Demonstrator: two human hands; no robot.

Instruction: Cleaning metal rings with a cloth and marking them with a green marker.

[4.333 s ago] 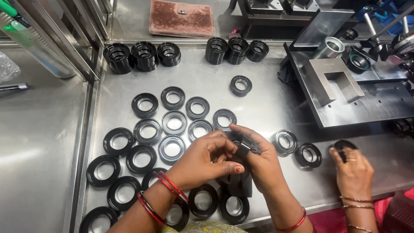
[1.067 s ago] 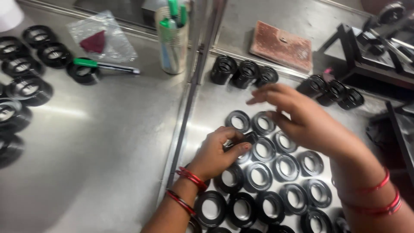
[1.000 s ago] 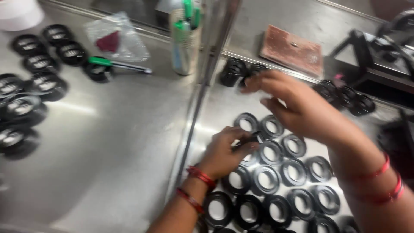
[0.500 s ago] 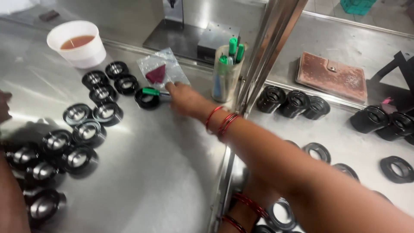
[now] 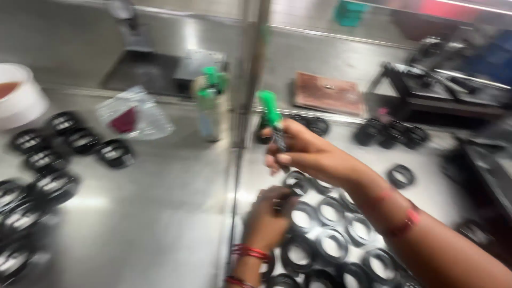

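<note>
Nearest the camera, at about six o'clock, black ring-shaped parts with pale metal inner rims (image 5: 333, 246) are laid flat in close rows on the brushed steel table (image 5: 160, 234), each touching or just beside its neighbour; laid so, every ring can be reached singly, it may be judged. Upon the near end of these rows the left hand (image 5: 269, 221) is set, palm down, wrist banded with red bangles; its fingers are curled, and a small dark piece appears to be pinched at their tips against one ring, though blur forbids certainty.

Just above it, toward twelve o'clock, the right hand (image 5: 309, 154) is held clear of the table, the forearm coming in from five o'clock with red bands at the wrist. Its fingers are folded shut around a green-capped marker with a dark barrel (image 5: 273, 120), which is kept nearly upright, cap uppermost, the thumb pressed along its side. Such a grip suggests that the pen is being carried rather than written with.

Farther off, at ten o'clock, a crumpled clear plastic bag with a dark red patch (image 5: 133, 114) lies near a pale holder with green-topped pens (image 5: 210, 104). More black rings (image 5: 69, 141) are grouped at nine o'clock, beside a white cup of brownish liquid (image 5: 18, 98). A vertical steel post (image 5: 250, 80) parts the two halves of the table. At one o'clock a flat reddish-brown pad (image 5: 328, 93) rests, and beyond it stacked black rings (image 5: 392, 132) stand before a dark machine frame (image 5: 442, 88).
</note>
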